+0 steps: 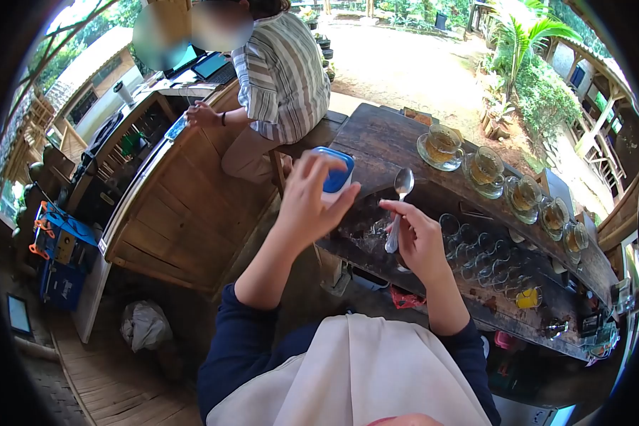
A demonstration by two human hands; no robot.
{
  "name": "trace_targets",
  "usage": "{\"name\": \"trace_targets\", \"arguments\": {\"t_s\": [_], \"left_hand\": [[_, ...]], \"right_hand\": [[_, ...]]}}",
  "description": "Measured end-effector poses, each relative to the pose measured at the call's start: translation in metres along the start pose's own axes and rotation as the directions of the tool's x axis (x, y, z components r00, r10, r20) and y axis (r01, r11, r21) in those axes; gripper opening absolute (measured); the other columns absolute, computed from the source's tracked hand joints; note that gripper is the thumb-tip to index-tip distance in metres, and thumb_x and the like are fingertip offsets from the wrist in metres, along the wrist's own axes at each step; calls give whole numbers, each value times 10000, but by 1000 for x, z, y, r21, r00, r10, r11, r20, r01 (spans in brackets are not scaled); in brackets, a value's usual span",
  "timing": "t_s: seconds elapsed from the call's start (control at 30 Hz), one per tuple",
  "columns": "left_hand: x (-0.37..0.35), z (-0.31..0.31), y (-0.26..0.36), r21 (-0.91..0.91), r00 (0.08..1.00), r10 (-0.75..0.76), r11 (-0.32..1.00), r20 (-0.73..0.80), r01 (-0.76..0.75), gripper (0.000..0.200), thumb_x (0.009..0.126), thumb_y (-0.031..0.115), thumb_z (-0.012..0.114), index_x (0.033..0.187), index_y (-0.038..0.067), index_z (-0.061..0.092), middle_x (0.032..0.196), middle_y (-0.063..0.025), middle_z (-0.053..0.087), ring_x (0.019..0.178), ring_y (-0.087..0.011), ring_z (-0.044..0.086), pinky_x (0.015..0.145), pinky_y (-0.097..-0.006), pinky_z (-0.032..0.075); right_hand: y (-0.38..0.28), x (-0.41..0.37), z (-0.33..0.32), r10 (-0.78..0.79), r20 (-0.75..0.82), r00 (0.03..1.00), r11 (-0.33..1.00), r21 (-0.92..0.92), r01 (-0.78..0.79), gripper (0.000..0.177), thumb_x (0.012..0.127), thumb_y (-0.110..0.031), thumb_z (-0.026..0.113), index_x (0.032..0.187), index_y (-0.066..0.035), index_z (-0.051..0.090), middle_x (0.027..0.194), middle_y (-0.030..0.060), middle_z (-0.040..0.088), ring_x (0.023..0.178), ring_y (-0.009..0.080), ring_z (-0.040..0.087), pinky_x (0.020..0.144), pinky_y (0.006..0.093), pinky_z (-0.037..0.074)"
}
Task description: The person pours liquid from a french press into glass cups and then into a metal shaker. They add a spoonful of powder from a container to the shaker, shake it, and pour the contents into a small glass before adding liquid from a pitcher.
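My right hand (420, 241) is closed on a metal spoon (403, 186), its bowl pointing up and away from me over the dark wooden counter. My left hand (309, 199), slightly blurred, is held with fingers and thumb apart in front of a small tub with a blue lid (339, 172). Its fingers overlap the lid in this view, and the tub's pale side shows between fingers and thumb. Along the raised counter ledge to the right runs a row of glass cups on saucers, such as the nearest cup (444, 142), holding amber-brown contents.
Several clear glasses (479, 248) stand on the lower shelf, near a glass with yellow contents (527, 297). A person in a striped shirt (291, 78) sits at the left by a laptop (213, 65). A wooden panelled counter (170, 234) lies left of me, with a pale bag (146, 325) on the floor.
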State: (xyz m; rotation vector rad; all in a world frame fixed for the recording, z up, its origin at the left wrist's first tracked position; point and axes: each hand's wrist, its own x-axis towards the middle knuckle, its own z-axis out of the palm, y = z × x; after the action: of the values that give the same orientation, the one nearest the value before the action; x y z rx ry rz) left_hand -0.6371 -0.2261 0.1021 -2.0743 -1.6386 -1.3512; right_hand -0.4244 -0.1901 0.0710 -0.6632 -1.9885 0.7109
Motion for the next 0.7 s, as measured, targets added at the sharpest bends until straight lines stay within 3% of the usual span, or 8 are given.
{"name": "trace_targets", "arguments": {"t_s": [0.03, 0.13, 0.17, 0.23, 0.43, 0.5, 0.53, 0.7], "left_hand": [[4, 3, -7, 272, 995, 50, 962, -91, -23, 492, 750, 365, 709, 1122, 87, 544, 1105, -130, 524, 967, -313, 556, 759, -385, 463], [-1, 27, -35, 467, 977, -209, 860, -46, 206, 726, 668, 480, 700, 1248, 111, 463, 1226, -160, 446, 1084, -359, 511, 867, -423, 448], [-1, 27, -35, 466, 977, -207, 861, -47, 205, 726, 668, 480, 700, 1248, 111, 463, 1226, -160, 446, 1084, -359, 511, 867, -423, 448], [0, 25, -38, 180, 889, -429, 898, 163, 400, 778, 637, 460, 696, 1279, 101, 440, 1222, -173, 451, 1109, -366, 510, 897, -420, 447], [-2, 17, -32, 125, 919, -379, 922, 111, 366, 717, 607, 352, 728, 1230, 92, 486, 1166, -151, 509, 1056, -321, 560, 879, -389, 464], [-6, 13, -25, 96, 936, -341, 938, 83, 333, 699, 604, 331, 735, 1216, 91, 497, 1158, -149, 513, 1047, -320, 564, 875, -391, 467], [-10, 9, -19, 57, 964, -261, 964, 46, 259, 677, 603, 307, 739, 1200, 90, 506, 1154, -148, 513, 1049, -316, 563, 877, -389, 467], [-24, -5, 14, -144, 992, -123, 982, 24, 125, 659, 605, 293, 751, 1174, 79, 496, 1126, -177, 494, 980, -350, 559, 826, -418, 475]], "right_hand": [[2, 2, 1, 20, -1, 1000, 999, -35, -20, 354, 803, 98, 513, 1108, -56, 604, 924, 166, 652, 751, 252, 661, 635, 303, 510], [0, 6, 7, 74, -3, 997, 997, -25, -74, 384, 808, 101, 495, 1137, -73, 593, 938, 156, 651, 738, 240, 654, 608, 299, 501], [1, 7, 9, 122, 6, 993, 993, -5, -122, 391, 809, 100, 493, 1147, -74, 584, 956, 146, 655, 741, 227, 657, 599, 290, 499], [12, 9, 14, 93, -1, 996, 995, 45, -93, 350, 813, 84, 512, 1124, -65, 571, 1027, 138, 659, 770, 197, 665, 578, 270, 500], [9, 14, 22, 180, 49, 982, 980, 75, -184, 333, 772, -56, 714, 1051, -46, 532, 1169, 139, 623, 889, 210, 669, 664, 266, 531], [8, 14, 26, 31, -14, 999, 997, 75, -29, 521, 713, -160, 796, 1121, -58, 489, 1253, 150, 570, 996, 251, 641, 784, 331, 521], [13, 11, 30, 62, 14, 998, 992, 111, -63, 733, 658, -239, 838, 1242, -78, 425, 1378, 168, 451, 1151, 290, 554, 894, 395, 472], [4, -2, 39, 42, 6, 999, 992, 122, -43, 1023, 573, -238, 880, 1390, -76, 286, 1484, 167, 278, 1309, 320, 384, 985, 425, 411]]}}
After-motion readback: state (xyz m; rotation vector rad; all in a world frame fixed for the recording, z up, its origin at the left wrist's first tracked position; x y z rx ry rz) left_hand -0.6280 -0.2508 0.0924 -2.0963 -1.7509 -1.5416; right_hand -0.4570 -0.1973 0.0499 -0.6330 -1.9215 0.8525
